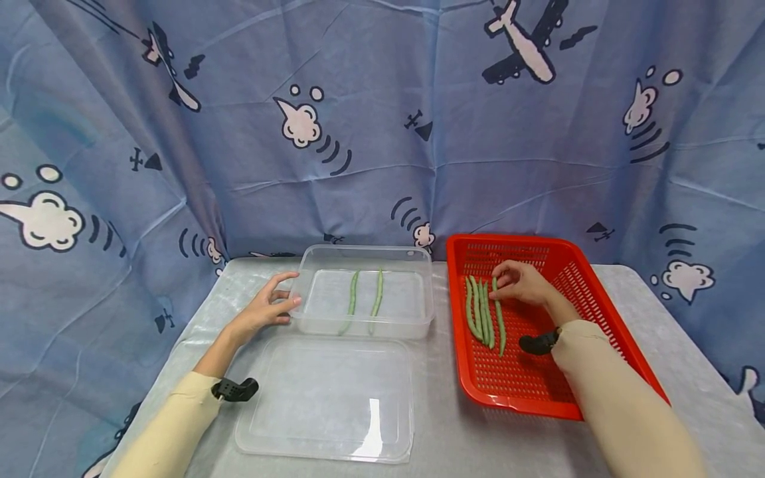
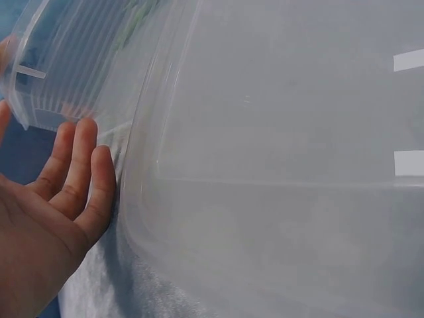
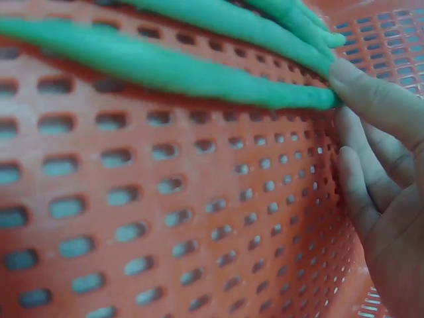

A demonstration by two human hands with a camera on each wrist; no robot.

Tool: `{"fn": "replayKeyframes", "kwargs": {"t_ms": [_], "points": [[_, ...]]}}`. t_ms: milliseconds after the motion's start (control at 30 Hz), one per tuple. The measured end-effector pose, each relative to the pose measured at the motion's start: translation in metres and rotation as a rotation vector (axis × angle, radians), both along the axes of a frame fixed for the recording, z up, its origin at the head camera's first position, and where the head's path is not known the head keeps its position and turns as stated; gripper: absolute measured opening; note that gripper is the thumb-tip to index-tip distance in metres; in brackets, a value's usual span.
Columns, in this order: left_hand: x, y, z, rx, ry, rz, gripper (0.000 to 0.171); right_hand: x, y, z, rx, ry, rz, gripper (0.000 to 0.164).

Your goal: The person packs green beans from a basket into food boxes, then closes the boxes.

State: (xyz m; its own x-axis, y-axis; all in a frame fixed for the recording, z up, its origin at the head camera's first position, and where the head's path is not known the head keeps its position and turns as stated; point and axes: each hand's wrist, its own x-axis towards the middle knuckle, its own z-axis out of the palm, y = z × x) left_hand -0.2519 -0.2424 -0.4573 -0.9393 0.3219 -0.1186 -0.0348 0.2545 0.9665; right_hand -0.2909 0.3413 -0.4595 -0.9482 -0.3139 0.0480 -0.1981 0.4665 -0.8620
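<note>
My right hand (image 1: 521, 284) is inside the red basket and pinches the far end of a green bean (image 1: 500, 325). In the right wrist view, the thumb and fingers of that hand (image 3: 387, 146) meet at the tip of this bean (image 3: 172, 69). Several more green beans (image 1: 476, 312) lie side by side just left of it. At the left, my left hand (image 1: 269, 309) touches the left side of the clear plastic box (image 1: 363, 328), its fingers loosely spread. Two green beans (image 1: 378, 302) lie apart inside the box. The left wrist view shows the fingertips against the box wall (image 2: 73, 73).
A clear lid (image 1: 329, 398) lies flat in front of the box. The red basket (image 1: 520, 403) stands at the right, with perforated floor and raised walls. Beneath everything is a grey-white cloth on the table (image 1: 442, 438). A blue printed curtain (image 1: 370, 133) hangs behind.
</note>
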Motion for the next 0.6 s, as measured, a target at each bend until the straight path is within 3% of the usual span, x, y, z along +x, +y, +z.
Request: {"fn": "replayKeyframes", "kwargs": {"t_ms": [333, 600], "points": [[-0.002, -0.001, 0.001, 0.066, 0.007, 0.0, 0.069, 0.008, 0.007, 0.005, -0.263, -0.21, -0.108, 0.052], [-0.004, -0.004, -0.002, 0.16, 0.013, -0.013, 0.064, 0.008, 0.008, 0.016, -0.293, -0.175, -0.166, 0.054]]}}
